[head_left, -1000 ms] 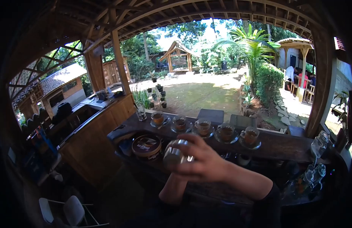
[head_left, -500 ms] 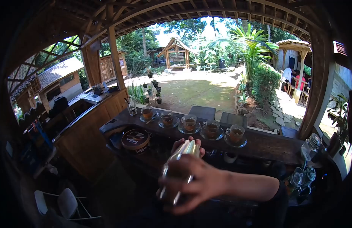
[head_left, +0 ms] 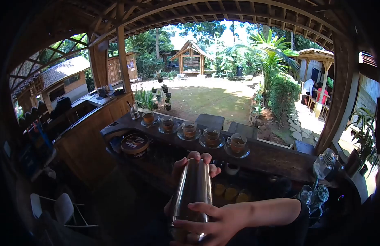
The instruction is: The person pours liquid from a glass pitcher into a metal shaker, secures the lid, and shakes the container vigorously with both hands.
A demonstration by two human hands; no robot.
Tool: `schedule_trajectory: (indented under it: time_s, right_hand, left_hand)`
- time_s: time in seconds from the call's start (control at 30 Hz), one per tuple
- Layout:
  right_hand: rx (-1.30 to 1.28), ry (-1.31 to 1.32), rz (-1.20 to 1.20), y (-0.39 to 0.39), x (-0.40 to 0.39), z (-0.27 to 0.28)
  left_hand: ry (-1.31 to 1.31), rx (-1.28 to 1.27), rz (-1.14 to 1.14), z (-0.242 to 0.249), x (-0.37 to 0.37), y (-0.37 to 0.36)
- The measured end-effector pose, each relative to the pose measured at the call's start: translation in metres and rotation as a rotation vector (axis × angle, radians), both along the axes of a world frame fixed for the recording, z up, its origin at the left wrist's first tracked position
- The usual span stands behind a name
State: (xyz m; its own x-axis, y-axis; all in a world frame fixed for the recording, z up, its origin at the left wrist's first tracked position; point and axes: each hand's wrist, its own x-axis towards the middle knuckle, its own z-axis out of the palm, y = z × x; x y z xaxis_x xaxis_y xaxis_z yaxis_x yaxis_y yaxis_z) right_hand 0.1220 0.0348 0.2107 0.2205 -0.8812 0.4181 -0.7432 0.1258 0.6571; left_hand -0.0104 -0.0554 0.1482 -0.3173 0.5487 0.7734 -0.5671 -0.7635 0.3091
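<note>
A shiny metal shaker (head_left: 193, 186) is held between both of my hands, tilted with its far end toward the counter. My left hand (head_left: 195, 164) wraps round the far end, its fingertips showing over the top. The near, wider end is gripped by my right hand (head_left: 210, 221), with the fingers spread across its side. Beyond the shaker, several glass cups of brown drink stand on saucers in a row, among them a cup (head_left: 238, 143) at the right and a cup (head_left: 148, 117) at the left.
The dark wooden counter (head_left: 280, 160) runs across the front. On it are a round brown tin (head_left: 134, 144) at left and a glass jar (head_left: 324, 162) at right. White chairs (head_left: 63, 210) stand lower left. Two people (head_left: 315, 92) are far off at right.
The shaker has swung to a more upright angle in view and looks sharper. My right hand has moved down with it. The cups and counter have shifted slightly left and down in view.
</note>
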Motion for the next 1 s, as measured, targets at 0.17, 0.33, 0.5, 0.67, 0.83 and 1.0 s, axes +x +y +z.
schedule_trajectory:
  time_s: [0.17,0.33,0.5,0.67,0.83,1.0]
  right_hand:
    - [-0.371,-0.421,-0.182,0.042,-0.053,0.004]
    - [-0.208,-0.210,-0.138,0.018,-0.008,0.007]
    - [-0.086,-0.050,0.030,0.001,0.014,0.009]
    - [-0.555,-0.555,-0.268,0.014,-0.064,0.013]
    - [-0.146,-0.056,-0.074,-0.034,-0.014,0.007]
    - [-0.395,-0.297,-0.068,-0.021,-0.081,0.013]
  left_hand:
    - [-0.547,-0.252,0.122,-0.033,0.012,0.016]
    - [-0.575,-0.322,-0.422,-0.029,0.007,0.024]
    - [-0.133,0.007,-0.242,0.003,0.013,-0.002]
    - [-0.694,-0.065,0.246,-0.032,0.038,0.007]
    - [-0.369,-0.105,-0.105,-0.006,-0.001,-0.022]
    - [-0.292,-0.085,-0.274,-0.054,-0.072,-0.017]
